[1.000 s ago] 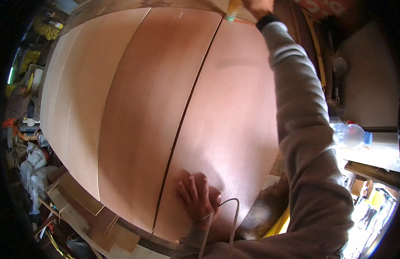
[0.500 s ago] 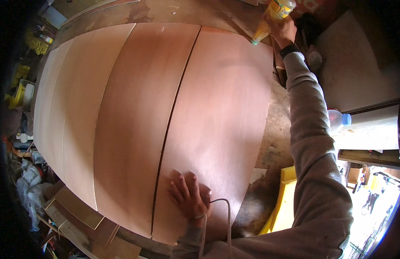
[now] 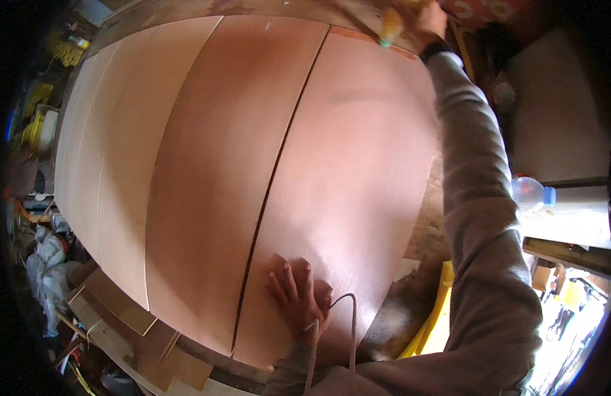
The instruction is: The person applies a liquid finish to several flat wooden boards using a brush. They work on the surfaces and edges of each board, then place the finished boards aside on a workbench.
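Several reddish-brown plywood sheets point(image 3: 206, 171) lie side by side on a workbench, with thin dark gaps between them. My left hand point(image 3: 297, 297) rests flat, fingers spread, on the near end of the rightmost sheet point(image 3: 358, 171). My right arm in a grey sleeve reaches to the far edge, where my right hand point(image 3: 427, 23) grips a yellow bottle with a green tip point(image 3: 388, 30) pointing down at the sheet's far corner. A dark band sits on that wrist.
A clear plastic bottle with a blue cap point(image 3: 531, 195) stands on a shelf at the right. A yellow container point(image 3: 437, 323) sits below the bench edge. Wood offcuts point(image 3: 121, 310) and clutter lie at the lower left. A white cord point(image 3: 348, 330) hangs by my chest.
My right hand with the yellow bottle has shifted along the far edge of the sheet. The view has moved slightly. My left hand stays pressed on the near end.
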A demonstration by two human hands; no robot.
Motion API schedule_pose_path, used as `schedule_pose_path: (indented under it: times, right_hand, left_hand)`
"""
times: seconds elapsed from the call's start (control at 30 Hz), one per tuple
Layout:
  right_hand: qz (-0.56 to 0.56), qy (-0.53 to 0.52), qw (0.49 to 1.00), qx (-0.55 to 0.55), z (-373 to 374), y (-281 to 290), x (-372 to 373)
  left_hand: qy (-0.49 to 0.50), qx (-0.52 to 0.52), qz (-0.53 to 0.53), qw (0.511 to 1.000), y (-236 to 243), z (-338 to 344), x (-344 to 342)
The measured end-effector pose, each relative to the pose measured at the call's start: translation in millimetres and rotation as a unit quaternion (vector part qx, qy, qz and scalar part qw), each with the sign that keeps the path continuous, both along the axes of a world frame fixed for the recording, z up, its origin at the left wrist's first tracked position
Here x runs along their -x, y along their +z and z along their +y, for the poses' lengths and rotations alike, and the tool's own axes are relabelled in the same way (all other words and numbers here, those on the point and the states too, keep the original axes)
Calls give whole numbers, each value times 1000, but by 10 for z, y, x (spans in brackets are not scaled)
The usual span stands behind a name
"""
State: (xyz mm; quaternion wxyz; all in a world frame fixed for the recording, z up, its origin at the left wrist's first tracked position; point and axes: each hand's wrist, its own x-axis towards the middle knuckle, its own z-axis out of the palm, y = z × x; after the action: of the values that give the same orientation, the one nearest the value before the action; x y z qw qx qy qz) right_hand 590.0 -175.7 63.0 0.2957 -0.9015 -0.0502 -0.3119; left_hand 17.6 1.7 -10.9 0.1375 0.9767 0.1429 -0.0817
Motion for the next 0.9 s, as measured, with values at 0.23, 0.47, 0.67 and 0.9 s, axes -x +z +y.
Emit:
schedule_pose_path:
  times: [0.23, 0.47, 0.67, 0.9]
  right_hand:
    - [15, -41, 999, -6, -1243, -46, 175]
    - [-2, 12, 997, -77, 278, -47, -9]
    - [1, 28, 997, -74, 448, 72, 66]
    - [-26, -48, 999, 1, -951, -127, 185]
  left_hand:
    - [4, -24, -6, 1000, 4, -42, -32]
    - [-14, -42, -22, 999, 24, 11, -4]
    - [-19, -41, -10, 999, 55, 7, -30]
    - [-3, -36, -16, 999, -45, -34, 0]
